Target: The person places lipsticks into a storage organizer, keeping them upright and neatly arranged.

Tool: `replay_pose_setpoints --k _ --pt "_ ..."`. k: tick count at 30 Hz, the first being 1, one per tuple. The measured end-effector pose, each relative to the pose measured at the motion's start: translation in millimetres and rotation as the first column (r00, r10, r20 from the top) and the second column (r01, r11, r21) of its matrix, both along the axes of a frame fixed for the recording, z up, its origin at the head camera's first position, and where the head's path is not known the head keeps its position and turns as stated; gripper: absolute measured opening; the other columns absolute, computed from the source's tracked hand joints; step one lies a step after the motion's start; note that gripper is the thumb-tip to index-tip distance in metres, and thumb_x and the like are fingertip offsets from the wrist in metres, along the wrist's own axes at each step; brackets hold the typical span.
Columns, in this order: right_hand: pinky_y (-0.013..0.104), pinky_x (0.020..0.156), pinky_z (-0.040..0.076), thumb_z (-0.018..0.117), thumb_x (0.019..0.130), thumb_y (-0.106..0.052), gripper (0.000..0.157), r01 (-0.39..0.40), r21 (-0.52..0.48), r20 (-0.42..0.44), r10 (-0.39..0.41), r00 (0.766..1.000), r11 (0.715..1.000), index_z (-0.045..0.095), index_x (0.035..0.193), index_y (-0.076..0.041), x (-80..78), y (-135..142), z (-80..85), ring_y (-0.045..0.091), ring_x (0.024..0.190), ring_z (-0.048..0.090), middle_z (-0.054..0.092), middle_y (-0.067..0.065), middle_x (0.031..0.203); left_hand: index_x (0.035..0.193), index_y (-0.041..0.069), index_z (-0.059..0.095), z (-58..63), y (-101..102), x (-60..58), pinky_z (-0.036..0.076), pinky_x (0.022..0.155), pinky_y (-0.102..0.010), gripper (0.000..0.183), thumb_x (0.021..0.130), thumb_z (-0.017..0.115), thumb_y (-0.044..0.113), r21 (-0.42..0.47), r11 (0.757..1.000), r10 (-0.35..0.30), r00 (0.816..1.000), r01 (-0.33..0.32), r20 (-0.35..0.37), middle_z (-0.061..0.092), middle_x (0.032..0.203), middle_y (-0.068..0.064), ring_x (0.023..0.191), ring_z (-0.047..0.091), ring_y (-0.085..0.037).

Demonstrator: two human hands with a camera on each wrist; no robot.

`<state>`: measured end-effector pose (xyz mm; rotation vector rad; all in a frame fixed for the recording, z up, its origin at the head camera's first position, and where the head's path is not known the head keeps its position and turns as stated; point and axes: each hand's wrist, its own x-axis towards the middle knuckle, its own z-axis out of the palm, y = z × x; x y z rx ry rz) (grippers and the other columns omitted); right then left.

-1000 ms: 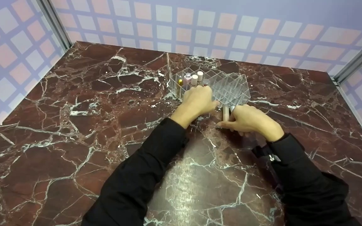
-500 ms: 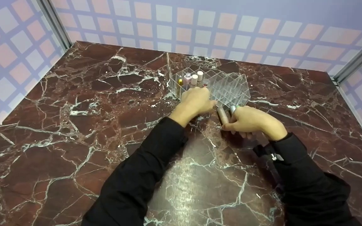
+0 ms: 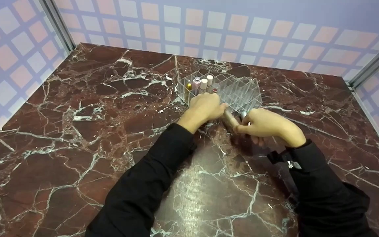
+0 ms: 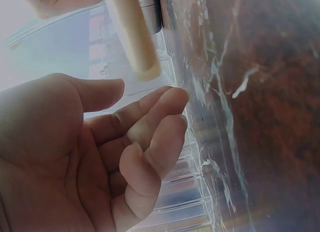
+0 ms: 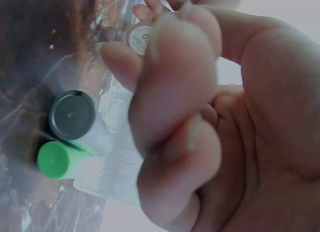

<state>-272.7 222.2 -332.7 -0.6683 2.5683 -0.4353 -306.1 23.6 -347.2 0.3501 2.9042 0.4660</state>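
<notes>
My right hand pinches a slim beige cosmetic tube. It tilts toward my left hand, which is at the front of a clear divided organizer. In the left wrist view, the left fingers are loosely bent, holding nothing, and the tube's tip is just beyond the thumb, apart from it. In the right wrist view, a round label shows on the tube's end, partly behind the right fingers. The left knuckles hide part of the organizer's front in the head view.
Two white-capped tubes, a pinkish bottle and a gold-topped item stand in the organizer's left compartments. A black-ended cylinder and a green-ended one are beside the right hand. Patterned panels border the marbled table.
The beige tube has gone from upright to leaning left, its top now near the left thumb. The right hand has shifted slightly right; the left hand has dropped slightly toward me.
</notes>
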Motion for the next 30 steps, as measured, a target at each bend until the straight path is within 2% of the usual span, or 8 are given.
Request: replay_pose_setpoints --k 5,11,17,22,30 --pt "0.045 0.05 0.058 0.057 0.102 -0.031 0.035 0.002 -0.076 -0.034 -0.005 0.999 0.997 0.074 0.09 -0.003 1.1 -1 1.5 0.022 0.049 0.067 0.065 0.0 0.056 0.084 0.018 0.057 1.2 1 0.1 0.035 0.05 -0.023 0.049 0.107 0.035 0.056 0.005 1.0 -0.01 0.999 0.01 0.036 0.053 0.075 0.002 0.058 0.044 -0.011" --pt "0.044 0.051 0.058 0.057 0.103 -0.033 0.04 0.025 -0.128 -0.099 -0.038 0.994 0.991 0.072 0.082 -0.003 2.3 -5 4.6 0.027 0.05 0.067 0.063 -0.001 0.053 0.086 0.018 0.058 5.2 2 -1.0 0.037 0.048 -0.022 0.053 0.109 0.027 0.055 0.078 0.997 -0.007 0.999 0.003 0.052 0.062 0.079 -0.001 0.055 0.048 -0.01" --pt "0.035 0.051 0.057 0.058 0.103 -0.037 0.042 0.025 -0.132 -0.16 -0.046 0.986 0.991 0.073 0.081 -0.005 4.4 -8 6.4 0.027 0.05 0.068 0.062 -0.004 0.051 0.088 0.017 0.059 7.8 3 -1.4 0.04 0.047 -0.022 0.052 0.11 0.027 0.052 0.131 0.991 -0.016 0.998 0.007 0.067 0.063 0.078 0.0 0.054 0.052 -0.01" --pt "0.039 0.053 0.059 0.059 0.102 -0.04 0.043 0.04 -0.143 -0.152 -0.062 0.986 0.989 0.075 0.082 -0.006 5.0 -9 6.6 0.028 0.051 0.068 0.065 0.0 0.054 0.091 0.017 0.061 8.3 3 -2.1 0.043 0.046 -0.021 0.048 0.11 0.03 0.049 0.192 0.981 -0.002 0.993 -0.021 0.119 0.067 0.075 0.0 0.051 0.057 -0.009" --pt "0.031 0.057 0.058 0.06 0.101 -0.044 0.044 0.037 -0.131 -0.196 -0.062 0.979 0.991 0.073 0.081 -0.008 6.2 -11 6.2 0.021 0.048 0.067 0.063 -0.005 0.052 0.077 0.019 0.051 8.5 2 -2.2 0.033 0.043 -0.021 0.045 0.11 0.033 0.043 0.249 0.968 0.01 0.998 -0.025 0.06 0.051 0.066 0.005 0.047 0.042 -0.008"
